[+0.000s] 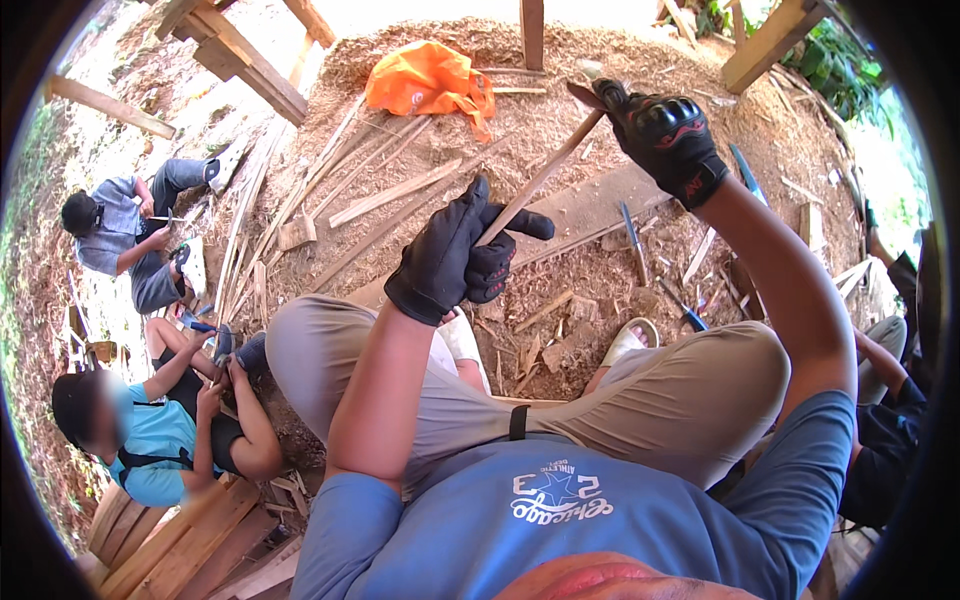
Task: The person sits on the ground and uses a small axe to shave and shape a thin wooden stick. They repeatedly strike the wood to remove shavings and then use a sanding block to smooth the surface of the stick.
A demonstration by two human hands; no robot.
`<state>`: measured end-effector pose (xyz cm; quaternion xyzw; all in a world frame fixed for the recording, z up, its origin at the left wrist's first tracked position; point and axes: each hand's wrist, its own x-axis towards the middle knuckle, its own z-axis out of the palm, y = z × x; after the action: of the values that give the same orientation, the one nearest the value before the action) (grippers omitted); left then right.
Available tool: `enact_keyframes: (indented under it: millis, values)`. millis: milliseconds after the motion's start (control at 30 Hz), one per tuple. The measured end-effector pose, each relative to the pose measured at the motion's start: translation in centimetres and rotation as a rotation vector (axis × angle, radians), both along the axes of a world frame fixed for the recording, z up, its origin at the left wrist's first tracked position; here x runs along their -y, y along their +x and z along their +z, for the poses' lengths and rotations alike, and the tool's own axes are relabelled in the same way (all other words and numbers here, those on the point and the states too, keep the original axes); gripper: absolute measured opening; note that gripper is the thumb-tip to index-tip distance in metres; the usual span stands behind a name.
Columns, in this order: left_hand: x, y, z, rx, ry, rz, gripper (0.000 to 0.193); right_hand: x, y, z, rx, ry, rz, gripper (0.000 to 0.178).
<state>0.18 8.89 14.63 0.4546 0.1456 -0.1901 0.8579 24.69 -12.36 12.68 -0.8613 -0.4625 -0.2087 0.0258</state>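
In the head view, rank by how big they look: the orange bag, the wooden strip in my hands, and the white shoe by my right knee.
1. Orange bag
2. Wooden strip, long but thin
3. White shoe, partly hidden
The bag lies farther away, so its true size is unsure.

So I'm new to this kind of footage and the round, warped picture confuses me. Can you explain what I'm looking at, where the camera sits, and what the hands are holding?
There is no machine here: a person wears a wide fisheye camera on the head, looking down, which is why straight edges bend near the rim. At the bottom you see their blue shirt and bent knees; they sit on the sawdust-covered ground. Both hands wear black gloves. The left hand has its fingers closed around the lower end of a thin wooden stick. The right hand, raised higher, grips the stick's upper end together with what looks like a dark blade, though that part is hard to make out. Around them lie wooden slats, wood chips and an orange bag. On the left, two other people sit working too.
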Motion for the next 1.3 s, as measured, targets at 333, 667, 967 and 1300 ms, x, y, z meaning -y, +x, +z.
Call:
enact_keyframes:
  millis: [333, 667, 967, 1300]
  values:
    - [-2.1, 1.0, 7.8, 0.385, 0.688, -0.248, 0.060, 2.0, -2.9, 6.9, 0.167, 0.145, 0.017, 0.019]
    - [-1.5, 7.9, 2.3, 0.262, 0.781, -0.319, 0.034, -1.4, -3.6, 0.0, 0.040, 0.207, 0.162, 0.014]
    - [-4.0, 11.0, -2.6, 0.018, 0.852, -0.204, 0.033, -0.9, -0.4, -5.7, -0.519, 0.197, -0.088, 0.017]
    - [-5.9, 9.9, -9.1, 0.017, 0.570, 0.384, 0.034, -3.3, -4.8, -10.4, -1.338, 0.061, 0.020, 0.035]
